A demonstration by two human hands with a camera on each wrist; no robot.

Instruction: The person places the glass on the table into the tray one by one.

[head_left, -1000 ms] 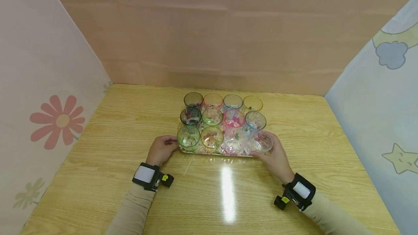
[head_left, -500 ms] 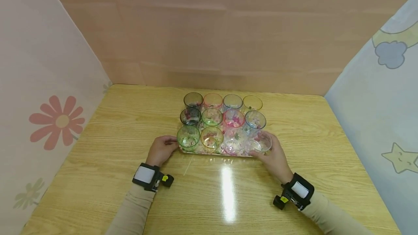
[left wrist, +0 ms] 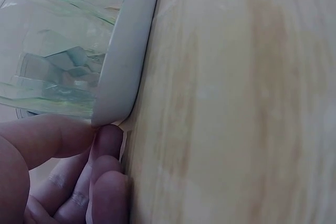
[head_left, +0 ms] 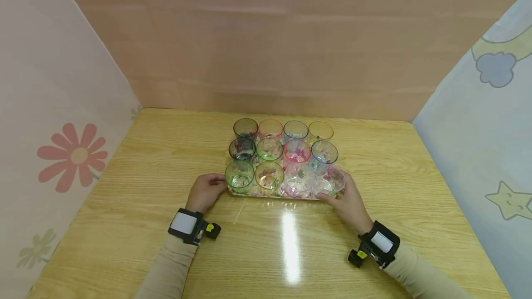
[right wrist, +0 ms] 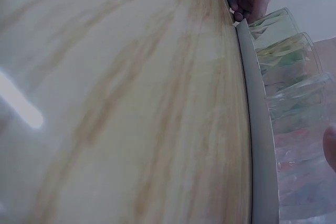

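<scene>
A floral tray (head_left: 262, 195) with a pale rim bears tinted, see-through cups in rows. At its front left corner my left hand (head_left: 203, 192) pinches the rim. The left wrist view has the thumb and curled fingers (left wrist: 107, 190) meeting at the corner of the tray's rim (left wrist: 128, 45). My right hand (head_left: 350, 202) grips a clear cup (head_left: 329, 181) at the front right, its thumb across the near side. Beside it stand another clear cup (head_left: 298, 180), a yellow cup (head_left: 269, 179) and a green cup (head_left: 240, 179). In the right wrist view only a bit of the thumb (right wrist: 331, 148) shows.
Behind the front row, dark, green, pink and blue cups stand in the middle row, and dark, red, blue-grey and yellow ones at the back. The wooden table (head_left: 124, 225) meets a tan back wall (head_left: 266, 59) and patterned side walls.
My right hand and the clear cup in it have shifted very slightly left. My left hand stays at the tray's corner.
</scene>
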